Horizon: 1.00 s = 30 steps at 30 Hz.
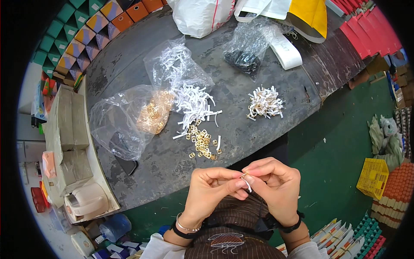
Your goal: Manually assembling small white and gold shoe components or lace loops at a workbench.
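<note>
In front of my body, over the near edge of the table, my left hand point(212, 189) and my right hand point(277, 185) meet in a fingertip pinch. Between them is a small gold buckle point(244, 175) with a short white ribbon strip point(247, 184) hanging from it. The fingers partly cover both, so how far the strip passes through cannot be seen. Beyond my left hand lie loose gold buckles point(201, 143) and a heap of loose white strips point(192, 103). Farther right sits a pile of white strips with gold buckles on them point(266, 102).
Clear plastic bags of white strips point(172, 64) and gold buckles point(154, 113) lie at the left, near a dark phone-like object point(126, 165). A crumpled bag with black contents point(246, 56) and a white roll point(286, 52) lie farther back. A yellow crate point(372, 178) stands on the floor.
</note>
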Motion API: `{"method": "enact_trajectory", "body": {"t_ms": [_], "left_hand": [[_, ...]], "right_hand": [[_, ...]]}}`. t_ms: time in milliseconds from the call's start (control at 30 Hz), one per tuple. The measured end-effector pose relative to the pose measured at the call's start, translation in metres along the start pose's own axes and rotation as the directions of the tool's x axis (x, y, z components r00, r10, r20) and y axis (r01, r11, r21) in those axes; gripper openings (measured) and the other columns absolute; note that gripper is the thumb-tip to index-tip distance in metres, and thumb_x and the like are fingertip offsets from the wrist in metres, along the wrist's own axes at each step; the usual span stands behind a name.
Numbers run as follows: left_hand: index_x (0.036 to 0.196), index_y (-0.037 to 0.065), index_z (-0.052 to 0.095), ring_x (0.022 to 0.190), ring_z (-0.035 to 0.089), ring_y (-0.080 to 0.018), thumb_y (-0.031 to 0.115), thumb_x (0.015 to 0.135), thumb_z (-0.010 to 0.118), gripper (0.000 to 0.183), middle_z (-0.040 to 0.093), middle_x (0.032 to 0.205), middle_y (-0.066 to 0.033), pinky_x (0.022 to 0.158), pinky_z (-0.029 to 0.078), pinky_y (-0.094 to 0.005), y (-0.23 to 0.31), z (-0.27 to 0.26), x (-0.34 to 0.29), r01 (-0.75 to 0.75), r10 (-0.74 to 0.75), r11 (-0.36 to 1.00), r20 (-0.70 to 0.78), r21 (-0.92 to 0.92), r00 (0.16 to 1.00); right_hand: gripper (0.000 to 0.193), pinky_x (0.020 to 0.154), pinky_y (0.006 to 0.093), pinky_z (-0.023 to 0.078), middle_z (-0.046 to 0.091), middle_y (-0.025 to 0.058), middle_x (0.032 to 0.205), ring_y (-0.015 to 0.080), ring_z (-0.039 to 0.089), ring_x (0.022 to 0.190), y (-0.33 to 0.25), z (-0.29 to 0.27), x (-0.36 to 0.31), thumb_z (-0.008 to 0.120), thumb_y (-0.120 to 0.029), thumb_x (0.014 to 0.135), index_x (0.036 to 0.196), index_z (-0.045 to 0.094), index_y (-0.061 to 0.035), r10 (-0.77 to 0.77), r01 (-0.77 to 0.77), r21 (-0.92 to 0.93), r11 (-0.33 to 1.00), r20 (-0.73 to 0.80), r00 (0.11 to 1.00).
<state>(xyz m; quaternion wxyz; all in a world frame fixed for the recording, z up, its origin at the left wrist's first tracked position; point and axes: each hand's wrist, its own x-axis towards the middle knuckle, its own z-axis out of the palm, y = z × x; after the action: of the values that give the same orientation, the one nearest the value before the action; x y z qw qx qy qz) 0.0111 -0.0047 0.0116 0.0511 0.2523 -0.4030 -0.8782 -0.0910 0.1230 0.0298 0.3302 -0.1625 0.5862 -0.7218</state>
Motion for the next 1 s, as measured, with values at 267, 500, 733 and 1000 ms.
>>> {"method": "enact_trajectory", "body": {"t_ms": [267, 500, 733, 1000], "left_hand": [[0.091, -0.009, 0.065, 0.062, 0.066, -0.0175, -0.002, 0.085, 0.064, 0.009, 0.068, 0.08, -0.0179, 0.055, 0.056, -0.0257, 0.001, 0.006, -0.002, -0.099, 0.102, 0.994, -0.093, 0.041, 0.99], [0.097, -0.008, 0.066, 0.066, 0.065, -0.0144, 0.0, 0.086, 0.065, 0.013, 0.069, 0.082, -0.0154, 0.06, 0.054, -0.0234, -0.002, 0.003, -0.005, -0.168, 0.172, 0.984, -0.07, 0.052, 0.983], [0.098, -0.008, 0.066, 0.069, 0.065, -0.0135, -0.001, 0.087, 0.064, 0.013, 0.068, 0.084, -0.0145, 0.062, 0.054, -0.0229, -0.002, 0.006, -0.006, -0.219, 0.225, 0.971, -0.057, 0.098, 0.973], [0.1, -0.009, 0.064, 0.072, 0.064, -0.0136, -0.004, 0.087, 0.061, 0.014, 0.066, 0.089, -0.014, 0.063, 0.054, -0.023, 0.001, 0.013, -0.01, -0.252, 0.268, 0.949, -0.06, 0.19, 0.962]], "right_hand": [[0.017, 0.081, 0.0275, 0.056, 0.063, 0.0182, 0.106, 0.0195, 0.065, 0.093, -0.005, 0.001, -0.003, 0.063, 0.01, 0.082, 0.099, 0.065, 0.0083, 0.023, -0.024, 0.034, 0.999, 0.028, 0.999], [0.024, 0.082, 0.0288, 0.057, 0.061, 0.0174, 0.107, 0.0202, 0.064, 0.098, -0.019, 0.008, -0.004, 0.062, 0.009, 0.084, 0.108, 0.063, 0.0078, 0.086, -0.086, 0.053, 0.995, -0.004, 0.996], [0.025, 0.081, 0.0285, 0.058, 0.062, 0.0159, 0.104, 0.0196, 0.065, 0.094, -0.013, 0.003, -0.005, 0.063, 0.008, 0.084, 0.108, 0.063, 0.0073, 0.064, -0.063, -0.023, 0.998, 0.032, 0.997], [0.02, 0.079, 0.0281, 0.058, 0.063, 0.0161, 0.101, 0.0196, 0.066, 0.091, -0.015, 0.003, -0.004, 0.063, 0.007, 0.084, 0.104, 0.065, 0.0075, 0.04, -0.038, -0.073, 0.997, 0.034, 0.999]]}}
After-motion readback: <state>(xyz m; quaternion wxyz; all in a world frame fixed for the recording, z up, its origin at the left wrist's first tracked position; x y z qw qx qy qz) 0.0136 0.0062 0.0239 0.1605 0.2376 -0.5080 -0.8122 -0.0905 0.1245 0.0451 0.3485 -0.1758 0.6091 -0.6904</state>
